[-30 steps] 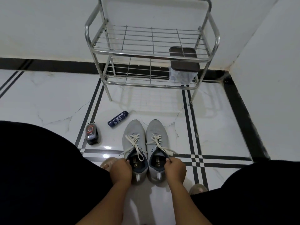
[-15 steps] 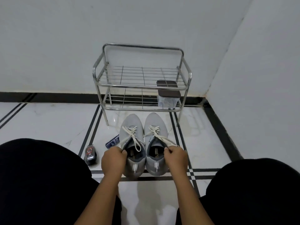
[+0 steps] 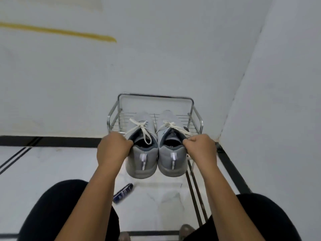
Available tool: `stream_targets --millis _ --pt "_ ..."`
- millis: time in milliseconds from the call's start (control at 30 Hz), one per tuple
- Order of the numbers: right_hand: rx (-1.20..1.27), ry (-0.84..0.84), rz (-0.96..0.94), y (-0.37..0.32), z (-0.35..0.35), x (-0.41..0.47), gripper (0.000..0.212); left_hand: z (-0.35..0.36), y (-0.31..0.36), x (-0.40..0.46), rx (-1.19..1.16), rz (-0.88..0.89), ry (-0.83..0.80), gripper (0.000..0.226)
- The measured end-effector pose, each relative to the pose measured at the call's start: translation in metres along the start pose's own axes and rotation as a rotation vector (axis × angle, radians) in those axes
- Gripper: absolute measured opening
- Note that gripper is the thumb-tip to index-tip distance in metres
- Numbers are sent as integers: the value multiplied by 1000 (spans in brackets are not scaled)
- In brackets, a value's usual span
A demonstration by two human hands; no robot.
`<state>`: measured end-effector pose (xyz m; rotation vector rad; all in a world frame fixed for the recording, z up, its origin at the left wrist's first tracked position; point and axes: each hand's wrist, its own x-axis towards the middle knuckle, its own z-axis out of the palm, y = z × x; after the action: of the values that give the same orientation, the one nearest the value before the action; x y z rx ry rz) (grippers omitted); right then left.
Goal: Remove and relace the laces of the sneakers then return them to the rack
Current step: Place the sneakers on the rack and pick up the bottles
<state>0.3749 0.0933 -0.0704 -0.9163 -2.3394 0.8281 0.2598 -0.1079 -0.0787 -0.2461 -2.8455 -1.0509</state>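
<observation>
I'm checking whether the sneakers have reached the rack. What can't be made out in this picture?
- Head view: grey left sneaker and grey right sneaker, gripped by the left hand and right hand, hide their own soles and the chrome wire rack's lower shelf.
- Contact with the top shelf: cannot tell.

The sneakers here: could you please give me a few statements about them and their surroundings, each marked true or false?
1. Each hand grips one sneaker at its collar. True: left hand on the left sneaker, right hand on the right sneaker.
2. Both sneakers have no laces. False: white laces are threaded and tied on both.
3. The heels face the camera. True.
4. The sneakers rest on the floor. False: they are held up in front of the metal rack.
5. A blue bottle stands upright on the rack. False: it lies on the floor.
</observation>
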Motion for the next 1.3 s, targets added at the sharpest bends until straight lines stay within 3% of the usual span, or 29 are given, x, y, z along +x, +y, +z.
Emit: stream_targets --millis 200,400,733,1067,1200,1300 --pt "7 -81 78 -40 15 103 24 2 35 106 31 -17 -89 16" --pt "11 -117 79 -36 84 177 22 43 25 190 52 -113 -87 26" --pt "38 -121 23 -33 153 219 38 80 2 242 46 -191 -35 27" --pt "90 -79 48 -37 193 238 33 93 -14 272 38 -166 67 25" --pt "101 -68 15 -33 196 240 40 104 -16 274 40 -136 76 38" --pt "279 -279 86 -26 188 246 34 105 -25 272 -125 -115 -45 62"
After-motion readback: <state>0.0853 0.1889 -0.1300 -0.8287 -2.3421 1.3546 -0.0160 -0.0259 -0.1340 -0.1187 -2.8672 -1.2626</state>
